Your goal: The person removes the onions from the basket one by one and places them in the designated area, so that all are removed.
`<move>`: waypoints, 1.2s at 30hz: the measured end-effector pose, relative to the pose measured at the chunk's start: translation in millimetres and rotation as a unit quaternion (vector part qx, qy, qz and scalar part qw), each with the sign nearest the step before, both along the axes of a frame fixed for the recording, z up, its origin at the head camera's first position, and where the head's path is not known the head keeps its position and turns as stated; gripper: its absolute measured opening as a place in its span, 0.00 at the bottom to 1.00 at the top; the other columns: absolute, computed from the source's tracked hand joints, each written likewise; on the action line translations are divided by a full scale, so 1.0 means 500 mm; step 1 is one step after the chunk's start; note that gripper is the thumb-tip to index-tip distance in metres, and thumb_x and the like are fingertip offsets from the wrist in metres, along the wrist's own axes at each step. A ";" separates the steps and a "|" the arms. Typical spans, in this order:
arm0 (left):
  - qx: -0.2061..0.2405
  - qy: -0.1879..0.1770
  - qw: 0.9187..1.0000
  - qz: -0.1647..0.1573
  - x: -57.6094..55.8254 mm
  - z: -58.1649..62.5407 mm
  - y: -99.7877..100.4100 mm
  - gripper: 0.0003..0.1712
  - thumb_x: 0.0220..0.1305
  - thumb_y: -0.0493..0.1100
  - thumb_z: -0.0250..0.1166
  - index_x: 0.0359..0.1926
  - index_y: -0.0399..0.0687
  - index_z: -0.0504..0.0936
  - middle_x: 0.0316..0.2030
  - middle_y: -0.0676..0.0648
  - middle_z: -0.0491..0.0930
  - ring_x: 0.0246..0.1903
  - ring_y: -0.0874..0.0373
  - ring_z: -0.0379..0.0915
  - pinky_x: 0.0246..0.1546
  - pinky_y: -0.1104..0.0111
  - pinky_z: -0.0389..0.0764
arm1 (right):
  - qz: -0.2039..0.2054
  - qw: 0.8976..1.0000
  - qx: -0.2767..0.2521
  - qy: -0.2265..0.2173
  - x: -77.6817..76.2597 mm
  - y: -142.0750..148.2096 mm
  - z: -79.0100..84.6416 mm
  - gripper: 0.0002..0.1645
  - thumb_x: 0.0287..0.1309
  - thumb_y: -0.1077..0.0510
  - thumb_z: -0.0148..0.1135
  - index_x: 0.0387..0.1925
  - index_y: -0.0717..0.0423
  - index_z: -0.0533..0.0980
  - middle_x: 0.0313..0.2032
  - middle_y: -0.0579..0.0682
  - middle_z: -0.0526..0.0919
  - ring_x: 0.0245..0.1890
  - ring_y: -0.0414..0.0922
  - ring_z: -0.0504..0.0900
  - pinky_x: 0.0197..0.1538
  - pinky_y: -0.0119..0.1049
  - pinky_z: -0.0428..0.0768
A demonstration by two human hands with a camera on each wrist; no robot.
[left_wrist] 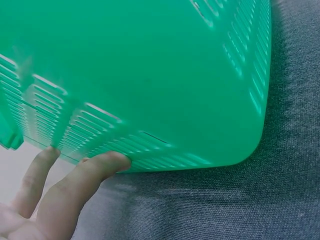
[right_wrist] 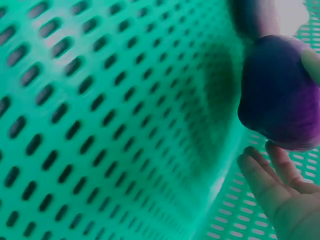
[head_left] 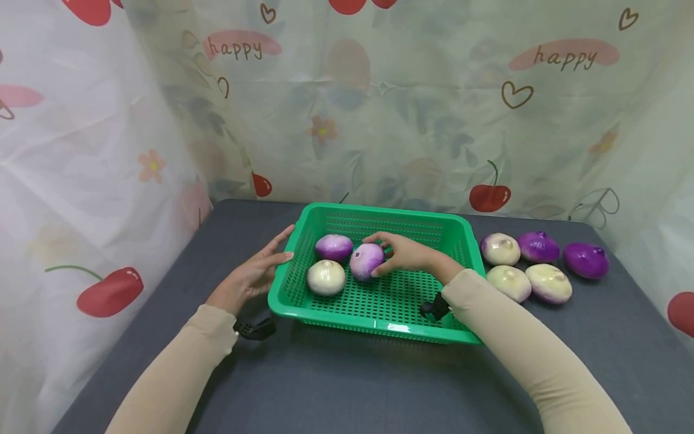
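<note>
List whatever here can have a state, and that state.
Green basket, upright, partly filled, on the table.
Right hand, gripping the purple-and-white onion.
Purple-and-white onion, held, inside the basket.
Left hand, touching the basket's side.
Pale onion, whole, inside the basket.
Rear onion, whole, inside the basket.
Five other onions, whole, on the table.

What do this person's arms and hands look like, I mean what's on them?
The left sleeve and right sleeve are long, plain and beige, with slightly wavy cuffs. A black wrist device shows below the left hand, and another black piece near the right hand. Both hands are bare, without gloves.
</note>
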State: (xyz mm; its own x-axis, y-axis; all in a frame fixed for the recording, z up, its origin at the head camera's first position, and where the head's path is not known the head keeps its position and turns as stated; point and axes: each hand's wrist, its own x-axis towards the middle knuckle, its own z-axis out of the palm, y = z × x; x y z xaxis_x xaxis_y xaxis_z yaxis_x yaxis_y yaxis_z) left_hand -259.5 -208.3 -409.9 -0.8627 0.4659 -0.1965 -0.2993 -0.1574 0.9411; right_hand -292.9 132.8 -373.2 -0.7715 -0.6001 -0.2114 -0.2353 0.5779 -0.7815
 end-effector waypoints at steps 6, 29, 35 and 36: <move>0.000 -0.003 1.000 0.002 0.000 0.000 -0.001 0.40 0.75 0.37 0.47 0.75 0.77 0.42 0.73 0.37 0.48 0.54 0.50 0.75 0.46 0.53 0.81 | -0.017 0.997 -0.071 -0.029 0.009 0.004 0.035 0.42 0.51 0.58 0.73 0.67 0.45 0.65 0.61 0.58 0.64 0.54 0.56 0.79 0.55 0.47 0.78; -0.006 -0.010 1.000 0.004 0.000 0.003 0.005 0.40 0.75 0.38 0.49 0.75 0.78 0.44 0.73 0.38 0.47 0.60 0.43 0.69 0.47 0.50 0.80 | -0.059 0.972 -0.230 -0.008 0.092 0.136 0.181 0.43 0.61 0.65 0.63 0.72 0.42 0.56 0.68 0.59 0.58 0.55 0.46 0.79 0.52 0.42 0.82; -0.012 -0.006 1.000 0.004 0.001 0.001 0.002 0.40 0.75 0.39 0.49 0.75 0.79 0.44 0.73 0.38 0.47 0.61 0.42 0.68 0.49 0.49 0.80 | -0.111 0.974 -0.197 0.023 0.114 0.195 0.181 0.47 0.60 0.64 0.64 0.74 0.42 0.51 0.69 0.60 0.53 0.54 0.41 0.78 0.48 0.36 0.83; -0.014 -0.005 1.000 0.004 0.001 0.001 0.002 0.40 0.75 0.39 0.49 0.75 0.79 0.43 0.74 0.38 0.47 0.61 0.42 0.68 0.49 0.49 0.80 | -0.119 0.975 -0.182 0.034 0.116 0.205 0.180 0.48 0.60 0.63 0.64 0.74 0.43 0.50 0.69 0.60 0.54 0.56 0.42 0.77 0.48 0.34 0.82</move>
State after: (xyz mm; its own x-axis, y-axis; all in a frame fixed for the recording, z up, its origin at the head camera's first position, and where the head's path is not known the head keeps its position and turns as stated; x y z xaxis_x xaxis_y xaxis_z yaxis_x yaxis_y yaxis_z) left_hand -258.8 -207.3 -409.5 -0.8647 0.4525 -0.2179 -0.3077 -0.1343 0.9420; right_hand -234.7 235.3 -283.1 -0.9032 -0.4275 0.0392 -0.1873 0.3102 -0.9320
